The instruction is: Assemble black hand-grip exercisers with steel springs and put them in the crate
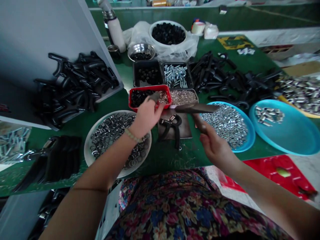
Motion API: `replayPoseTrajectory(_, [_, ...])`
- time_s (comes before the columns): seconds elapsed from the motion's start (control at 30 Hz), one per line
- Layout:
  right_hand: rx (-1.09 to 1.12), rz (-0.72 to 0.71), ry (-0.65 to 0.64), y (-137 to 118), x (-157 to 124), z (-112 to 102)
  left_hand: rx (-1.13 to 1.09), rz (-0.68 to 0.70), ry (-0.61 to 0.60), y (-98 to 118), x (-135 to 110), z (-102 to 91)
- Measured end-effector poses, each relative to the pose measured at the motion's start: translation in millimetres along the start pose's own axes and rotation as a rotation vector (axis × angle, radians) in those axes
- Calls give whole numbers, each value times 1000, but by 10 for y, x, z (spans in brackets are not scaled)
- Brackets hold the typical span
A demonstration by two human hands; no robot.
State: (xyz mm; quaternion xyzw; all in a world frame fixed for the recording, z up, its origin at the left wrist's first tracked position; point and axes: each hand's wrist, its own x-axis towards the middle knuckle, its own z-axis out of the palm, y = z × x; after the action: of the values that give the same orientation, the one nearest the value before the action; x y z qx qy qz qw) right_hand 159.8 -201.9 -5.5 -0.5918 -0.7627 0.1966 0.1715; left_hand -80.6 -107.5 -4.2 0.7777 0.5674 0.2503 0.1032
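Note:
My left hand (pixel 147 113) reaches over a red tray (pixel 132 106) with black parts and small copper-coloured pieces in it. A grey cover sits on one fingertip; thumb and forefinger look apart, with nothing visible between them. My right hand (pixel 215 143) is closed around the handle of a hammer (pixel 196 108), whose dark head is tilted sideways and slightly blurred. Below the hammer, a black forked part (pixel 177 131) with a small metal piece at its top lies on a square metal plate (pixel 186 125).
A bowl of metal rings (pixel 87 146) stands at left, a blue basin of small silver pieces (pixel 251 141) at right. Behind are trays of screws (pixel 176 75) and copper-coloured rivets (pixel 183 96). Black parts are heaped in a grey bin (pixel 75 80) and at back right (pixel 220 76).

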Motion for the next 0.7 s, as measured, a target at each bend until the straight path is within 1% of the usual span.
replayPoseTrajectory(0.03, [-15,7,-63,1,-19,19,29,24,10,16,213,-3])
replayPoseTrajectory(0.07, [-28,23,-126,2,-32,31,65,69,-22,48,431,35])
replayPoseTrajectory(0.1, [-34,43,-162,5,-41,33,104,152,-93,94,640,108])
replayPoseTrajectory(0.13, [-30,59,-151,11,-51,22,156,213,-180,148,827,208])
replayPoseTrajectory(0.2, [2,88,-29,33,-85,-27,261,264,-294,255,1102,439])
replayPoseTrajectory(0.27, [47,134,98,74,-137,-85,323,254,-353,322,1231,641])
replayPoseTrajectory(0.33, [92,196,166,132,-187,-119,330,235,-355,337,1259,768])
replayPoseTrajectory(0.37, [109,225,172,162,-205,-121,318,229,-338,330,1260,802])
replayPoseTrajectory(0.47, [148,266,158,239,-216,-80,248,209,-282,298,1283,819])
replayPoseTrajectory(0.53, [166,259,149,268,-201,-35,162,170,-255,290,1296,775])
replayPoseTrajectory(0.6, [184,246,149,284,-187,6,21,122,-229,292,1235,683])
replayPoseTrajectory(0.63, [191,238,155,289,-184,23,-64,98,-218,293,1157,621])
replayPoseTrajectory(0.7, [203,224,168,299,-184,48,-233,58,-208,283,897,486])
